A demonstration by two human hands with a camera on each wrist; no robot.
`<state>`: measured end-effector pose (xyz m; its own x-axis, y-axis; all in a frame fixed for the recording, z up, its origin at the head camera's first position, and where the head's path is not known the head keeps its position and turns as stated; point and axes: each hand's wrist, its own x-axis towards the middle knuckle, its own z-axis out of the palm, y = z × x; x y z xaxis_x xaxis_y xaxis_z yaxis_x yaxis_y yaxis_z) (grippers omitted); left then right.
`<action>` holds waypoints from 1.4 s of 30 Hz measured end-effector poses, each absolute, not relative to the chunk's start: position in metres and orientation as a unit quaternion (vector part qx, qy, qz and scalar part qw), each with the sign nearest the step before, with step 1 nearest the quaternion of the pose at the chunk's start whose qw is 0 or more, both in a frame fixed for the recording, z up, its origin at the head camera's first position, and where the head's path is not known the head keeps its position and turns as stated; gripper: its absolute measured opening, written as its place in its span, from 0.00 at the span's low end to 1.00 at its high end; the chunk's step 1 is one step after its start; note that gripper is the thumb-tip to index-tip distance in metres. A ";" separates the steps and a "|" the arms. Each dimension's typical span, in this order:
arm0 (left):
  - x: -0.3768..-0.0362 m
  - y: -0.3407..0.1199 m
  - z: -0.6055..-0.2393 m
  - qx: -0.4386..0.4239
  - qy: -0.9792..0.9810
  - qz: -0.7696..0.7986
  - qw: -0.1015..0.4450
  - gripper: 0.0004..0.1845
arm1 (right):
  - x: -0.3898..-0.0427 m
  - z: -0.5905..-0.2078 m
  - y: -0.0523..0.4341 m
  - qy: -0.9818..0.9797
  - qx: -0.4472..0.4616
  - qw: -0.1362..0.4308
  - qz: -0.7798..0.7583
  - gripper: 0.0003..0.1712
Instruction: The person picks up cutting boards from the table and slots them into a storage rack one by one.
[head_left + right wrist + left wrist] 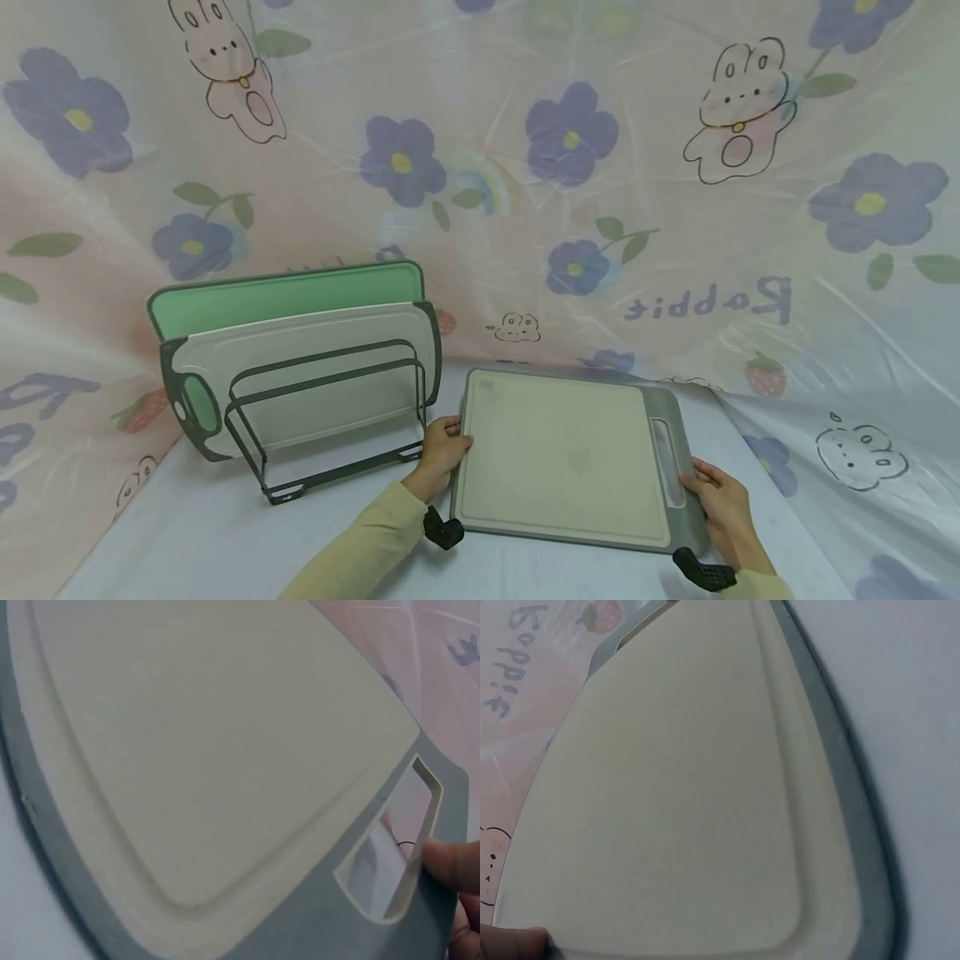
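Observation:
A cream cutting board with a grey rim and handle slot (566, 457) lies on the table in front of me. My left hand (444, 447) grips its left edge, fingers curled over the rim. My right hand (716, 497) holds the grey handle end on the right, thumb on top by the slot. In the left wrist view the board (675, 795) fills the frame, with a fingertip (514, 943) at the bottom left. The right wrist view shows the board (217, 750), its slot and my thumb (450, 862).
A dark wire rack (330, 417) stands to the left, holding a white board with a dark handle (300, 375) and a green board (285, 292) behind it. A flower-and-rabbit printed sheet (570, 167) covers the backdrop and table.

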<state>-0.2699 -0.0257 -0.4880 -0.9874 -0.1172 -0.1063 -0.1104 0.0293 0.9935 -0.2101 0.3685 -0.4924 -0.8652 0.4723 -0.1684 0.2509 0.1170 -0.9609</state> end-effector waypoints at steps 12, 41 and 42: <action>-0.265 -0.026 -0.479 0.062 -0.708 -0.704 0.007 0.21 | -0.207 -0.484 0.371 -0.723 -0.266 0.103 0.629 0.36; -0.264 -0.026 -0.441 0.032 -0.720 -0.694 0.006 0.14 | -0.197 -0.441 0.376 -0.691 -0.285 0.150 0.647 0.11; -0.265 -0.026 -0.439 0.031 -0.719 -0.694 0.008 0.14 | -0.198 -0.439 0.376 -0.688 -0.285 0.151 0.650 0.10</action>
